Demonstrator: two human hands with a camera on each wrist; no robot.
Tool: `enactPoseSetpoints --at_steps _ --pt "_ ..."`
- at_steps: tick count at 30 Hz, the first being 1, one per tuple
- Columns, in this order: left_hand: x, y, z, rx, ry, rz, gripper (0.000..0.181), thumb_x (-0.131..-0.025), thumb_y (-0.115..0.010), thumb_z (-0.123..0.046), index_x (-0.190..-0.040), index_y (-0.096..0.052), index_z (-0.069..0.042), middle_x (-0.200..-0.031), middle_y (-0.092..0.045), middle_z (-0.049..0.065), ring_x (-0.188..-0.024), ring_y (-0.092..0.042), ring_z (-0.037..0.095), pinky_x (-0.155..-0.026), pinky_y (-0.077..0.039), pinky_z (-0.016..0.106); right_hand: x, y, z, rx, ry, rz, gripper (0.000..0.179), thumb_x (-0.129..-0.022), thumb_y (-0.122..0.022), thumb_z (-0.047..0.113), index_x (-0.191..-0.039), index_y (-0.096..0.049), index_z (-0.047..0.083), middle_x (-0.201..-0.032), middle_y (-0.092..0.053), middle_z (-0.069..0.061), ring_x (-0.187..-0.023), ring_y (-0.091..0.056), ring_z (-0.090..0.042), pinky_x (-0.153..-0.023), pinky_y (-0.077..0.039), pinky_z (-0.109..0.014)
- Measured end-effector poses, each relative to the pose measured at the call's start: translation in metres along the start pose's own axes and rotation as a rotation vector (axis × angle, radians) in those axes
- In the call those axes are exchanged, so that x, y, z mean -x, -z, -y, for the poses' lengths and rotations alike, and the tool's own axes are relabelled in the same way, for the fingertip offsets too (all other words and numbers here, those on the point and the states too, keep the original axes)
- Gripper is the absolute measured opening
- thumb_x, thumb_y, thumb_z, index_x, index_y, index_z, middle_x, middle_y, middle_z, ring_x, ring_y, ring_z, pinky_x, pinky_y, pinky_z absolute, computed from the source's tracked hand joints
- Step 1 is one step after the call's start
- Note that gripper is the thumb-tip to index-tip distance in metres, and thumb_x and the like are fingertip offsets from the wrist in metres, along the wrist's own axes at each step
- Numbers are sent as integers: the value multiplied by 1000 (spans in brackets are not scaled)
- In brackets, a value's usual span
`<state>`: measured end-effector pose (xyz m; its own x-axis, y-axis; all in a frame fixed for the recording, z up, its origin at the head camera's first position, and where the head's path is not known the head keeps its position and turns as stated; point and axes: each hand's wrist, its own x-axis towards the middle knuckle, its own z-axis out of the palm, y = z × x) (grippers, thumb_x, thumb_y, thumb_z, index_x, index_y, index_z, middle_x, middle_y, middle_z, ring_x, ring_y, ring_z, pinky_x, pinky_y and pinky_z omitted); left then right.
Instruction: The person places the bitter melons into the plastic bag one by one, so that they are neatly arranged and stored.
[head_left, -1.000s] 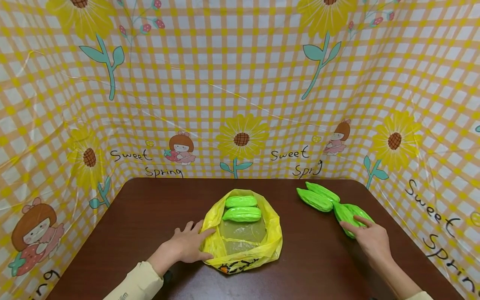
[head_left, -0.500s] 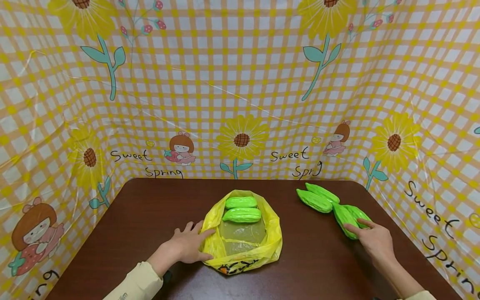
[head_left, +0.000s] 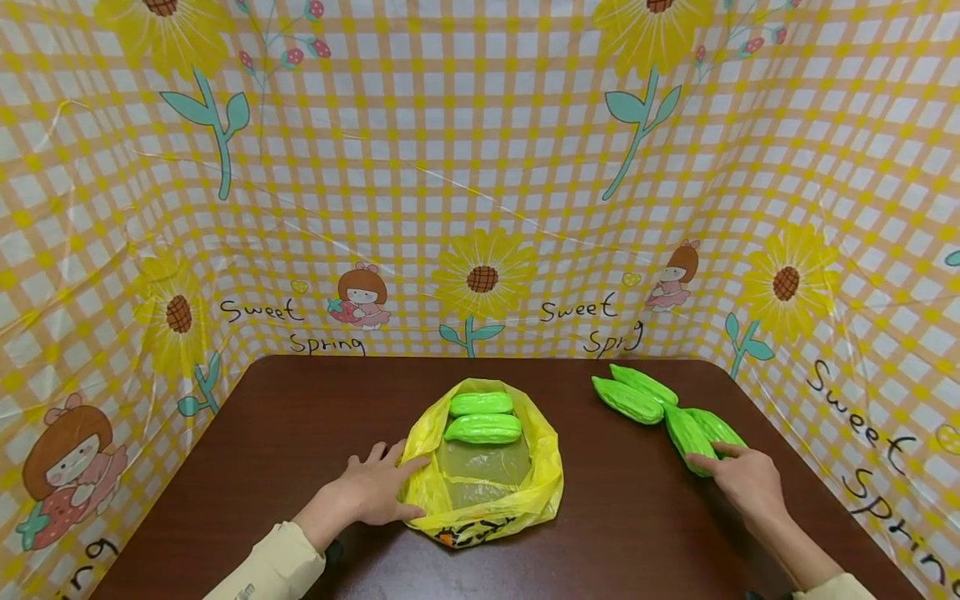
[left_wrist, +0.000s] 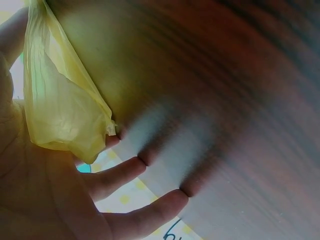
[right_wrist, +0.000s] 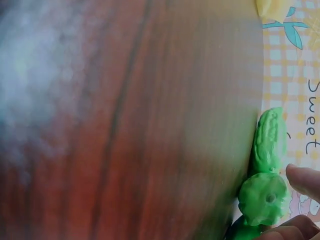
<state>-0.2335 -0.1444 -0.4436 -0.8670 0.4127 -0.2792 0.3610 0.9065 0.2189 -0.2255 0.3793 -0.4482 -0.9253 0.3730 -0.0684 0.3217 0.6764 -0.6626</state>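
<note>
A yellow plastic bag (head_left: pixel 551 479) sits with its mouth spread wide on the table. Two green bitter melons (head_left: pixel 483 429) lie side by side inside it. My left hand (head_left: pixel 371 487) rests at the bag's left side, fingers spread; in the left wrist view the bag's plastic (left_wrist: pixel 65 110) hangs across the palm. At the right, my right hand (head_left: pixel 750 483) reaches over the near end of a bitter melon (head_left: pixel 688 437), thumb on one side and fingers on the other. The right wrist view shows its thumb (right_wrist: pixel 302 177) slightly apart from that melon's rounded end (right_wrist: pixel 262 200).
Another bitter melon (head_left: pixel 720 427) lies just right of the one under my right hand. Two more bitter melons (head_left: pixel 630 400) lie farther back, touching each other. The dark brown table (head_left: pixel 322 400) is enclosed by a yellow checked cloth (head_left: pixel 480 167) behind and at both sides.
My right hand has drawn back slightly toward the near end of the melons, and the right-hand melon now shows more. The left hand and bag have stayed put.
</note>
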Motion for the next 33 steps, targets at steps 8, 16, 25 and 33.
enactPoseSetpoints --at_steps 8,16,25,33 --pt "0 -1 1 13 7 19 75 -91 -66 -58 -156 -39 -31 -164 -25 12 -149 -25 43 -107 -28 73 -2 -1 2 41 2 2 84 -86 -75 52 -135 -55 -14 -144 -39 -41 -126 -43 -58 -90 -47 -57" --pt "0 -1 1 1 7 -3 76 -90 -68 -59 -155 -40 -30 -163 -27 12 -148 -27 44 -105 -30 74 -3 -2 3 31 0 13 83 -87 -74 51 -134 -55 -14 -145 -39 -41 -127 -42 -57 -91 -47 -57" --pt "-3 -3 2 -8 3 9 76 -91 -66 -60 -156 -39 -30 -164 -27 12 -148 -27 44 -105 -30 73 1 0 1 39 -2 30 82 -88 -72 52 -133 -56 -15 -144 -40 -41 -127 -42 -57 -92 -47 -57" --pt "-2 -2 1 -15 5 4 76 -90 -67 -60 -155 -40 -31 -163 -27 11 -147 -28 43 -104 -31 72 4 6 2 30 -3 25 82 -90 -71 49 -137 -52 -16 -146 -37 -41 -130 -39 -58 -95 -46 -58"
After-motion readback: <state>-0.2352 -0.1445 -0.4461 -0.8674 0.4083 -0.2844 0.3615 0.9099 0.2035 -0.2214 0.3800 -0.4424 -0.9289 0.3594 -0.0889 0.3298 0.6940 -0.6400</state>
